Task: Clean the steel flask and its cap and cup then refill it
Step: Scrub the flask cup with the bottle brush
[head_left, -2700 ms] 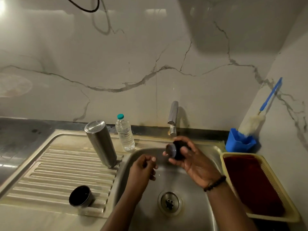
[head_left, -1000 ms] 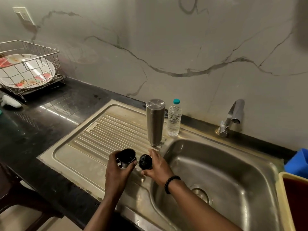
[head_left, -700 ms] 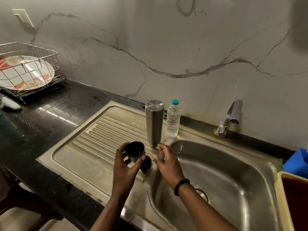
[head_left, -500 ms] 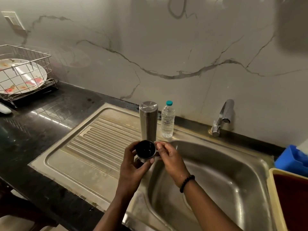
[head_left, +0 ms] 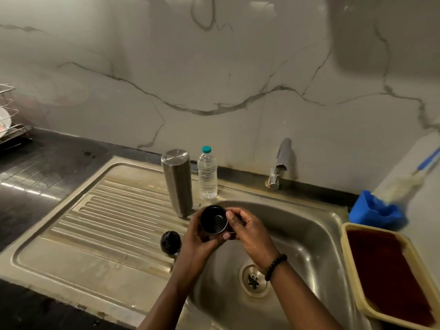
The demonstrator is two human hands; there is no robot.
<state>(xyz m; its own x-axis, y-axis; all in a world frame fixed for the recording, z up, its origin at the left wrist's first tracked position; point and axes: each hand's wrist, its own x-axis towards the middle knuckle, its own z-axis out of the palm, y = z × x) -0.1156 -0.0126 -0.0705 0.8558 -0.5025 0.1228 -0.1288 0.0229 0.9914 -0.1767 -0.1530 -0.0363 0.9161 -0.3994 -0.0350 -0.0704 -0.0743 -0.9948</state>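
A: From the head camera, what are the hands doing?

B: Both hold the small round cup with a dark inside (head_left: 213, 219) over the left edge of the stainless steel sink basin (head_left: 309, 236). The left hand (head_left: 197, 236) curls its fingers round the cup from the left and below; the right hand (head_left: 250, 228) pinches its right rim between thumb and fingers. A black bead bracelet (head_left: 275, 266) sits on the right wrist.

A: Anything in the cup?

B: Its mouth faces the camera, and the inside looks dark with a faint sheen at the bottom. I cannot tell whether there is liquid in it.

A: And the other parts?

B: The tall brushed steel flask (head_left: 177, 182) stands upright on the ribbed steel draining board (head_left: 100, 225), just left of the basin, its top end closed and flat. The round black cap (head_left: 170, 242) lies on the board, near the left hand but apart from it.

A: Other containers?

B: A clear plastic water bottle with a teal cap (head_left: 207, 173) stands just right of the flask and looks filled nearly to the neck. A blue plastic holder (head_left: 373, 211) carries a blue-handled brush with pale bristles (head_left: 404, 184). A yellow plastic basket (head_left: 350, 256) at the right holds something dark red. A wire dish rack (head_left: 9, 115) with a plate shows at the far left.

A: Any readable writing?

B: None; the bottle shows no label that I can read.
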